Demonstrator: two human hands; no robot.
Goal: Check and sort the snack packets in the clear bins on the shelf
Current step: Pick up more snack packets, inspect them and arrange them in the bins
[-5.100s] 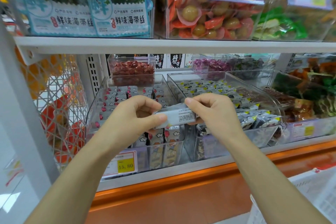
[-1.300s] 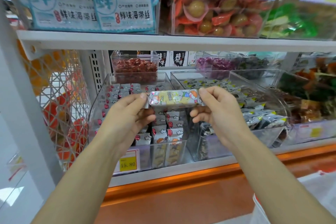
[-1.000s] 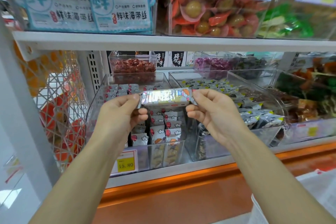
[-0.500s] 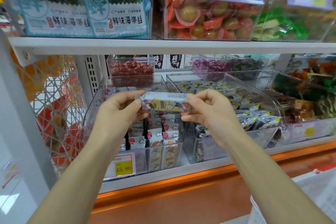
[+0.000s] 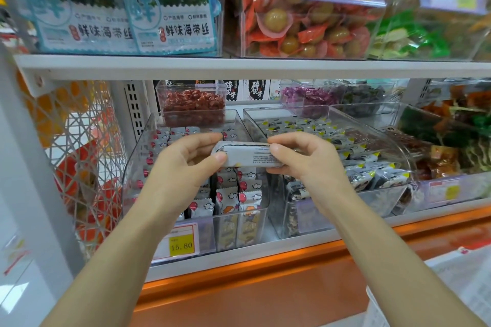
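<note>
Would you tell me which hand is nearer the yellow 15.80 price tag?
Left. The left hand is above the yellow price tag; the right hand is above and farther right.

Lower white metal shelf with the orange front edge has three clear plastic bins sat right next to each other: left bin with white cloud-print packets and a yellow 15.80 tag, middle bin with black-and-white packets, right bin with brown-green stuff.

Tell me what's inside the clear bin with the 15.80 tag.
Rows of upright white snack packets with red balloons. The left hand, right hand and the packet they hold cover the bin's middle.
</note>
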